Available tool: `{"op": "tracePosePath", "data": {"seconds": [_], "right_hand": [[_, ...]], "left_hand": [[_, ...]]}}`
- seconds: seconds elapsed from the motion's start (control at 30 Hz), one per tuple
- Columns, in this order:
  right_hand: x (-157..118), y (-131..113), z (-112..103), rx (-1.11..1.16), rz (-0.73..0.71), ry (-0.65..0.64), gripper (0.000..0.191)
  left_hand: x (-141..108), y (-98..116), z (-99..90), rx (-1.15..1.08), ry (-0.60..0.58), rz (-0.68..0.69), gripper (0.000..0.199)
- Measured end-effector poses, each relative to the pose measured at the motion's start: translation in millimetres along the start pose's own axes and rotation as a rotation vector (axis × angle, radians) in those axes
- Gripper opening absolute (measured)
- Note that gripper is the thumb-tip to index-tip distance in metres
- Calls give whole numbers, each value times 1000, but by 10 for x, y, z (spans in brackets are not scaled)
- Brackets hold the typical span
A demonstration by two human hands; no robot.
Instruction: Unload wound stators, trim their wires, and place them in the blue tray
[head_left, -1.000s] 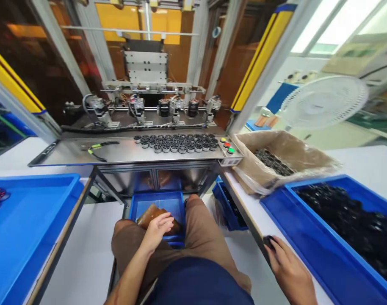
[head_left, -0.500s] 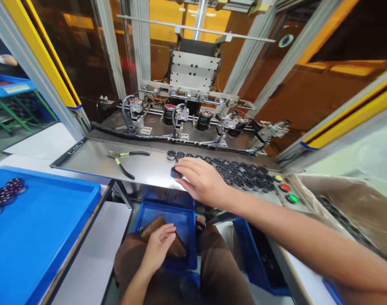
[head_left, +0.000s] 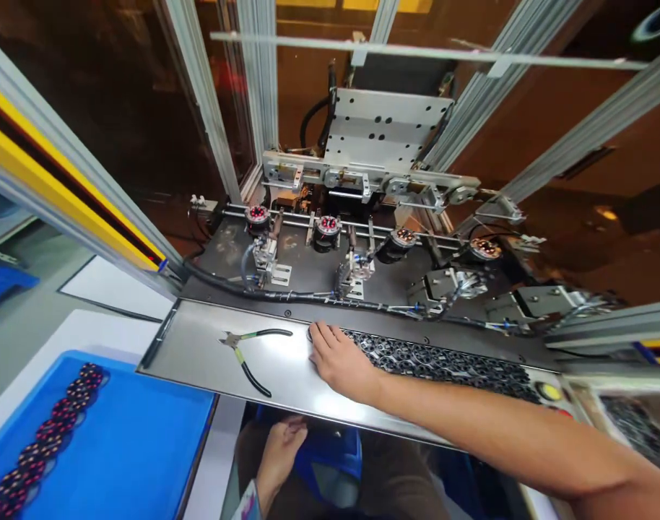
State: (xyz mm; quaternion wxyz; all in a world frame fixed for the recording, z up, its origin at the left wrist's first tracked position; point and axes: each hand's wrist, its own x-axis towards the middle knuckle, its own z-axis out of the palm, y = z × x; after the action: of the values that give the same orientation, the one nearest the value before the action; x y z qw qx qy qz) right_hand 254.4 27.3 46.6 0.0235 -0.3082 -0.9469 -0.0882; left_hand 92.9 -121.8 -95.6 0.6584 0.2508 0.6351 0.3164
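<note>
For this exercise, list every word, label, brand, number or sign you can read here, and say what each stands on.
No text, number or sign can be read in this view.
Yellow button: no legible label.
Pliers: no lettering can be made out.
Metal plate on the machine: dark holes, no readable writing.
Black rings and red-and-copper round parts: any markings are too small or blurred.

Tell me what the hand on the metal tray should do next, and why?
I think the right hand should gently let go and lift straight up. Its fingers are down at the left end of the black rings and seem to cover something there, so sliding sideways might bump them.
</note>
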Motion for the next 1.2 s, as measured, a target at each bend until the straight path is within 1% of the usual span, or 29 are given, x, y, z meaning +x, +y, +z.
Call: {"op": "tracePosePath", "data": {"seconds": [0.1, 0.17, 0.27, 0.37, 0.4, 0.47, 0.53, 0.63, 0.7, 0.77, 0.83, 0.93, 1.0, 1.07, 1.13, 1.2], "right_hand": [[42, -59, -102, 95, 114, -37, 24], [124, -89, -176, 159, 152, -34, 29], [325, -211, -241, 287, 165, -27, 52], [543, -426, -217, 395, 177, -41, 78], [596, -495, -197, 422, 184, -53, 83], [658, -594, -156, 466, 192, -83, 87], [669, -617, -134, 495, 196, -118, 85], [672, -532, -145, 519, 192, -173, 79], [716, -453, -172, 530, 180, -209, 69], [802, -395, -200, 548, 175, -246, 54], [906, -366, -224, 575, 190, -288, 42], [1024, -343, -253, 662, 246, -348, 38], [1051, -321, -276, 778, 289, -369, 38], [1059, -292, -311, 949, 331, -362, 37], [1094, -268, -366, 1162, 375, -322, 32], [1207, -258, -441, 1401, 420, -247, 28]], "left_hand": [[-229, 247, -195, 34, 52, -33, 52], [-364, 410, -288, 49, 89, -40, 56], [-532, 634, -385, 58, 157, -35, 62], [-662, 803, -471, 51, 225, -10, 65], [-700, 842, -503, 46, 247, 1, 66], [-770, 898, -566, 36, 292, 23, 66], [-829, 929, -624, 27, 339, 39, 64], [-880, 962, -685, 20, 411, 56, 62], [-878, 996, -711, 24, 449, 66, 62], [-852, 1053, -731, 36, 482, 91, 61], [-812, 1134, -751, 57, 516, 142, 61], [-750, 1276, -784, 112, 567, 248, 61], [-713, 1362, -808, 166, 594, 310, 61], [-682, 1426, -818, 232, 616, 357, 60], [-649, 1471, -794, 307, 633, 400, 57], [-601, 1511, -724, 390, 638, 452, 51]]}}
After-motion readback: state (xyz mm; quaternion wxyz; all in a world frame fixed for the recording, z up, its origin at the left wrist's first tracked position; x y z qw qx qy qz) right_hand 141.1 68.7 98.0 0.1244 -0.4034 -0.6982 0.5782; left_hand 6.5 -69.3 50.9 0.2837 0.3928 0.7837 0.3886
